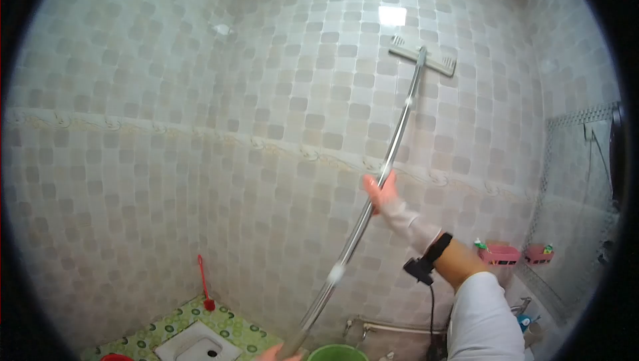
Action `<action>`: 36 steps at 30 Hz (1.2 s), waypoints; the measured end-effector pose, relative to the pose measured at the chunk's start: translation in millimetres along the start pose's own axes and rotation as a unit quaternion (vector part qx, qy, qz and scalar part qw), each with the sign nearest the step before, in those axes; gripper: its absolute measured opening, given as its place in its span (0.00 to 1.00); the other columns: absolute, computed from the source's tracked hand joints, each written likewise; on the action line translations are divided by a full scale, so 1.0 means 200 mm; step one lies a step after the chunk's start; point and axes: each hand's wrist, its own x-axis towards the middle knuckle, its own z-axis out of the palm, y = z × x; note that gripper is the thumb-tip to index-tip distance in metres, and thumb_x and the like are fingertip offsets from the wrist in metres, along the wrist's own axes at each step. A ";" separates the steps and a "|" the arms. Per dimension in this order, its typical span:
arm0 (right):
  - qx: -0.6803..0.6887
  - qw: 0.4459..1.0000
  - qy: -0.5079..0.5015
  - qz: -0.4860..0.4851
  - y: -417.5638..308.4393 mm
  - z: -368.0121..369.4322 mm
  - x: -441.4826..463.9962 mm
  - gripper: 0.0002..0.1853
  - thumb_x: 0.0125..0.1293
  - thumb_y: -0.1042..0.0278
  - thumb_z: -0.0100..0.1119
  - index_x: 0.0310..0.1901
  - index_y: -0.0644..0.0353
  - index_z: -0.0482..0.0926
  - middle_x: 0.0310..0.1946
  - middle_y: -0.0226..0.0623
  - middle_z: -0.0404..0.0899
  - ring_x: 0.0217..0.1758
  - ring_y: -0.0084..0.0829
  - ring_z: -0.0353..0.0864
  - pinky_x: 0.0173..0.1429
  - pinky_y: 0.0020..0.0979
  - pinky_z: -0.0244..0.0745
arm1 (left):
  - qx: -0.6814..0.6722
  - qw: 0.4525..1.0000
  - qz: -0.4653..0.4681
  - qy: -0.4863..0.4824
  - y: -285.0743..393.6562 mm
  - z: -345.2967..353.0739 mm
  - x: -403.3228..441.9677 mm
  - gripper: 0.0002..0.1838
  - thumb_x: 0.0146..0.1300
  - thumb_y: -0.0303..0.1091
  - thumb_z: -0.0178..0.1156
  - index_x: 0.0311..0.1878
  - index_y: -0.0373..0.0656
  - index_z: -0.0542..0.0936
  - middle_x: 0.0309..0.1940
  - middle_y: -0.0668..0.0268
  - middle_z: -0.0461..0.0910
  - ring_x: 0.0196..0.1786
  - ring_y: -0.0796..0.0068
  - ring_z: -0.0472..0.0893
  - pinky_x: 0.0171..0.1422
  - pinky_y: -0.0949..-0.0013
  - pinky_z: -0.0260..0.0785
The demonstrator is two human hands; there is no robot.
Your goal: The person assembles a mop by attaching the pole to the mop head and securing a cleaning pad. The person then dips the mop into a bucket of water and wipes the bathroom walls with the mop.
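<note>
**Mop on upper wall, both hands on pole**

Mop (361, 226) runs diagonally up the middle of the view; its flat head (439, 62) lies against the tiled wall (306, 61), above the patterned border (313, 154), tilted so its left end sits higher; looks to be touching, though the contact face is hidden. Pole is silver with pale joints, lower end down at the bottom edge of the view.

Right hand (381, 192) — fingers wrapped round the pole, roughly mid-length, near the border's height; pale cover over the wrist, black strap (437, 251) above it with a cable (432, 308) hanging down; white sleeve (486, 314) at lower right. Left hand (278, 353) — closed round the pole's lower end; partly cut off by the bottom edge, so exact finger placement can't be told.

Around it: green bucket (338, 353) on the floor, right of the left hand; squat toilet (198, 346) to the left, set in the green patterned floor (229, 326); red brush (204, 284) upright near the corner, head down; part of a red item (116, 358) at bottom left, too cropped to name. On the right, pink basket (499, 254) beside the mirror (572, 208), which shows its reflection; pipe (399, 328) low along the wall, left of the sleeve.
</note>
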 end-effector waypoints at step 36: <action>-0.115 0.986 0.122 0.014 -0.21 0.14 1.85 0.30 0.61 0.68 0.53 0.62 0.53 0.52 0.27 0.41 0.73 0.24 0.36 0.78 0.24 0.39 0.80 | -0.034 0.978 0.201 -0.048 1.58 0.39 1.05 0.23 0.68 0.58 0.46 0.35 0.44 0.69 0.14 0.73 0.64 0.13 0.83 0.60 0.17 0.75 0.51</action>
